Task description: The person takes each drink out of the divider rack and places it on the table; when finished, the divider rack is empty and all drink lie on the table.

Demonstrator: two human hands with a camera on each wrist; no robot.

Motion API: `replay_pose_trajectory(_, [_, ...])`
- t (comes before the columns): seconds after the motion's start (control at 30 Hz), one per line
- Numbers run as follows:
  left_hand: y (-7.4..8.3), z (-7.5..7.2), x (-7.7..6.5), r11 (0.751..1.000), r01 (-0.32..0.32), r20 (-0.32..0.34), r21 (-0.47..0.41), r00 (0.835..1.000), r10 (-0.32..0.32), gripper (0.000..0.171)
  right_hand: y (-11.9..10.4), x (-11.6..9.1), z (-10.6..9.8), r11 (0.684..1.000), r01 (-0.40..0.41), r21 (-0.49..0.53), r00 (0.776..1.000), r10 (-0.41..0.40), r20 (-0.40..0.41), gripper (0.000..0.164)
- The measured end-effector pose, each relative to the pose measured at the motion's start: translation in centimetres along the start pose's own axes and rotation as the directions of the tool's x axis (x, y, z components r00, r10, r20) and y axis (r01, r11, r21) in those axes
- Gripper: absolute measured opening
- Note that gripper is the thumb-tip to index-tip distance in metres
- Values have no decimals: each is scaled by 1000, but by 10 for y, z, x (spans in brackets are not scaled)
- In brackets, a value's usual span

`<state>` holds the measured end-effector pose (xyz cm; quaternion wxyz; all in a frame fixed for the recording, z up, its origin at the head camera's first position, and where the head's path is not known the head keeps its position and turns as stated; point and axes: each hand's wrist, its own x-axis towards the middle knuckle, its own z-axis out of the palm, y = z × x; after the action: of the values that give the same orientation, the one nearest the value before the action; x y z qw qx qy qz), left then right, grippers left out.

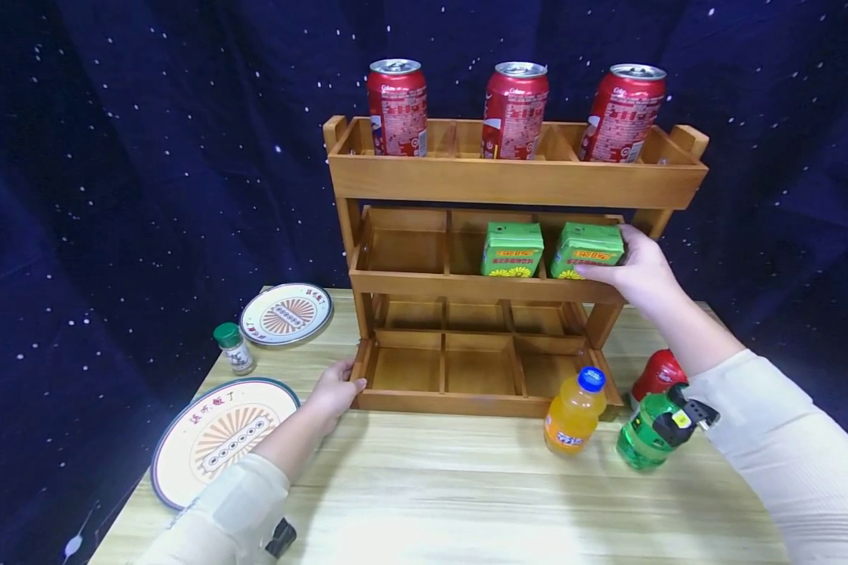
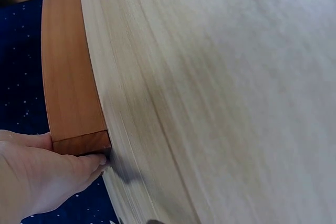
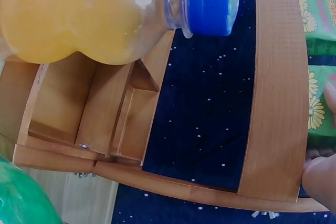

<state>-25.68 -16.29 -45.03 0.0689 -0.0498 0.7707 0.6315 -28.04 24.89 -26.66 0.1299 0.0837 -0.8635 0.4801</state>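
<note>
A wooden three-tier rack [image 1: 519,182] stands on the table. My left hand [image 1: 335,390] grips its lower left front corner; in the left wrist view, thumb and fingers sit around the wooden end [image 2: 81,142]. On the middle tier, my right hand [image 1: 639,265] holds a green drink carton [image 1: 588,245] at the right, thumb on its front face and fingers at its far side. A second green carton [image 1: 512,248] sits in the middle compartment beside it. The right wrist view catches the held carton [image 3: 317,100] partly behind the thumb.
Three red cola cans [image 1: 399,110] stand on the top tier. An orange drink bottle [image 1: 575,412], a green bottle [image 1: 643,435] and a red bottle [image 1: 656,375] are near the rack's right end. Two plates [image 1: 173,479] and a green-capped shaker [image 1: 235,349] lie to the left.
</note>
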Motion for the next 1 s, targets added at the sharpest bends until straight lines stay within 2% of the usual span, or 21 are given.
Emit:
replay_pose_trajectory(0.2, [0, 0, 0, 1000, 2, -1, 5, 1000, -2, 52, 1, 0, -1, 998, 25, -65, 996, -30, -81, 64])
replay_pose_trajectory(0.33, [1, 0, 0, 1000, -1, 7, -5, 1000, 1, 53, -5, -7, -4, 997, 78, -11, 983, -79, -165, 59])
replay_pose_trajectory(0.37, [1, 0, 0, 1000, 1, 6, -10, 1000, -1, 53, -8, -10, -6, 995, 97, 20, 978, -92, -186, 57])
replay_pose_trajectory(0.43, [2, 0, 1, 1000, -2, 11, -18, 1000, 2, 52, -15, -17, -9, 979, 141, 145, 971, -108, -215, 53])
replay_pose_trajectory(0.5, [2, 0, 0, 1000, -2, 10, -20, 1000, 2, 51, -24, -26, -12, 942, 181, 284, 965, -114, -237, 49])
replay_pose_trajectory(0.57, [3, -1, 0, 1000, 3, 7, -15, 1000, -2, 51, -35, -37, -13, 888, 193, 416, 966, -99, -238, 47])
replay_pose_trajectory(0.6, [3, -1, 0, 1000, 3, 8, -13, 1000, -3, 51, -40, -43, -13, 860, 193, 472, 969, -90, -232, 46])
replay_pose_trajectory(0.67, [3, -2, -1, 1000, 7, 7, -15, 1000, -7, 50, -49, -55, -12, 823, 178, 540, 974, -68, -216, 45])
replay_pose_trajectory(0.73, [2, -2, -1, 1000, 5, 9, -15, 1000, -5, 50, -55, -68, -7, 815, 152, 559, 980, -50, -192, 44])
replay_pose_trajectory(0.87, [1, -1, -1, 1000, 2, 16, -14, 1000, -2, 50, -56, -97, 12, 830, 79, 552, 995, -36, -88, 43])
replay_pose_trajectory(1.0, [2, -1, -1, 1000, 4, 22, -20, 1000, -4, 49, -41, -122, 42, 891, -56, 450, 996, 16, 92, 46])
